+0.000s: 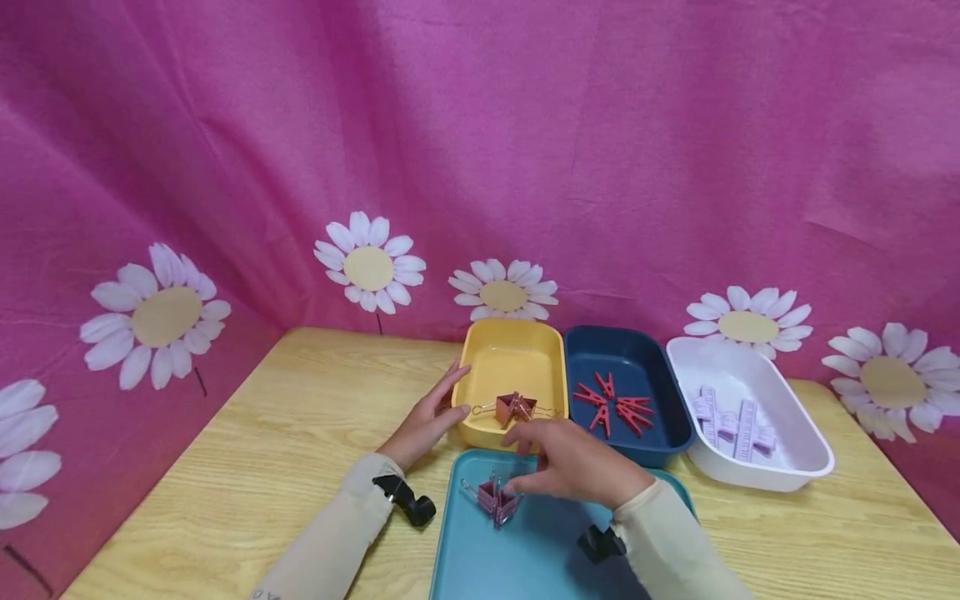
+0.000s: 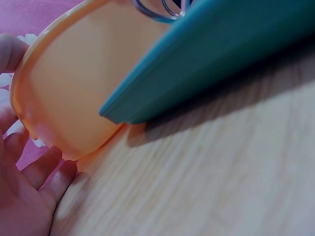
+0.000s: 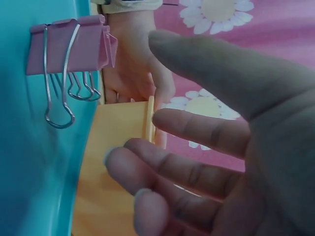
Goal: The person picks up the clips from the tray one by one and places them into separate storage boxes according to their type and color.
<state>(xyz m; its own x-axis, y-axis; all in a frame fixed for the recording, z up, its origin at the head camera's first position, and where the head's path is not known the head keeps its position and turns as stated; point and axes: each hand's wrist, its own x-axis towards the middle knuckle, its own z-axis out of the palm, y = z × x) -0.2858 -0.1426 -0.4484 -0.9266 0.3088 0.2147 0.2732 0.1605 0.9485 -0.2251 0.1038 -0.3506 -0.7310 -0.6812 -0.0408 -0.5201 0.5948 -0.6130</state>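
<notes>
My left hand [image 1: 422,427] touches the left side of a yellow bin [image 1: 512,335] with spread fingers [image 2: 42,169]. Inside that bin, several binder clips [image 1: 516,407] lie in a cluster near its front wall. My right hand [image 1: 573,462] hovers over the far edge of a teal tray [image 1: 517,557], its thumb apart from its loosely bent fingers and nothing between them. Pink binder clips [image 1: 497,500] with wire handles sit on the tray, left of the right thumb. In the right wrist view, a pink binder clip [image 3: 66,48] shows apart from the fingers.
A dark blue bin [image 1: 611,343] with several red clothespins [image 1: 634,412] stands right of the yellow bin. Beyond it is a white bin [image 1: 806,454] holding several pale purple clips [image 1: 745,431]. Wooden tabletop [image 1: 247,467] surrounds them; a pink flowered cloth [image 1: 600,150] hangs behind.
</notes>
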